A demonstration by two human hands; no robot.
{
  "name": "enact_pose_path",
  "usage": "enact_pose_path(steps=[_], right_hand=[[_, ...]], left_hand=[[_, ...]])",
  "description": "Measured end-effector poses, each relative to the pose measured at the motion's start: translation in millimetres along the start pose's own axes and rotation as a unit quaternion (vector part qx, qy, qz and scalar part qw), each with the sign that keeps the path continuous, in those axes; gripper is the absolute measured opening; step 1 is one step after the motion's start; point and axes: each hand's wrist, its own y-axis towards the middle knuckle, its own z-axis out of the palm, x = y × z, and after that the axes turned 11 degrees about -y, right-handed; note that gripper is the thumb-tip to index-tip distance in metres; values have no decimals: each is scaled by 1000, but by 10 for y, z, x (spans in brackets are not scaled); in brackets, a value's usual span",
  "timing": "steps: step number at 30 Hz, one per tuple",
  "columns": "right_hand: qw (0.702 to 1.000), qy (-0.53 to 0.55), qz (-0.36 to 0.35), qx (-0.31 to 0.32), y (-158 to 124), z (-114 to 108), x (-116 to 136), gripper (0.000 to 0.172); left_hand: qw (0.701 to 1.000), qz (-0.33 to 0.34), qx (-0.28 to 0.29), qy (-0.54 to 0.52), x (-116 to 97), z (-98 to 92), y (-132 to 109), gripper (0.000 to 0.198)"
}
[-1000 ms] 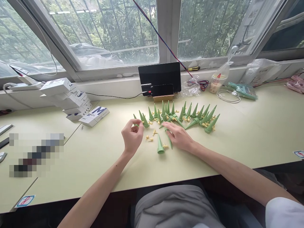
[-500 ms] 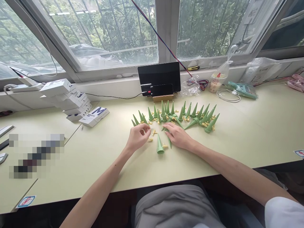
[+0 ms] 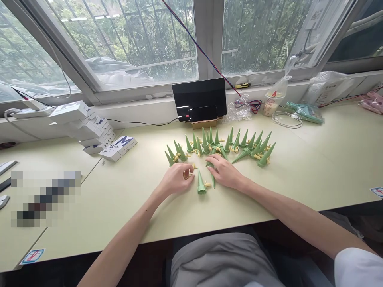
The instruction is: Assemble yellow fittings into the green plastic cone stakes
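Observation:
Several green plastic cones (image 3: pixel 245 145) with small yellow fittings stand in a row on the pale green table (image 3: pixel 119 199). One green cone (image 3: pixel 200 182) stands nearer to me, between my hands. My left hand (image 3: pixel 176 179) rests on the table with its fingers pinched on a small yellow fitting (image 3: pixel 188 174). My right hand (image 3: pixel 224 171) lies palm down, fingers stretched over a lying green cone (image 3: pixel 212 175) beside the upright one.
A black tablet and phone on a wooden stand (image 3: pixel 199 101) are behind the cones. Stacked white boxes (image 3: pixel 86 125) sit at left. A bagged cup (image 3: pixel 273 101), cables and a teal tool (image 3: pixel 305 113) lie at right by the window sill.
My left hand has come down from the cone at the row's left end to the table and closed on a loose yellow fitting. My right hand has barely shifted.

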Motion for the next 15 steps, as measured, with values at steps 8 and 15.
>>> enact_pose_path(steps=[8,15], right_hand=[[1000,7,2,1,-9,-18,10,28],[999,30,6,-21,-19,-45,47,25]], left_hand=[[1000,18,13,-5,29,41,-7,13],[999,36,-22,5,34,64,0,18]])
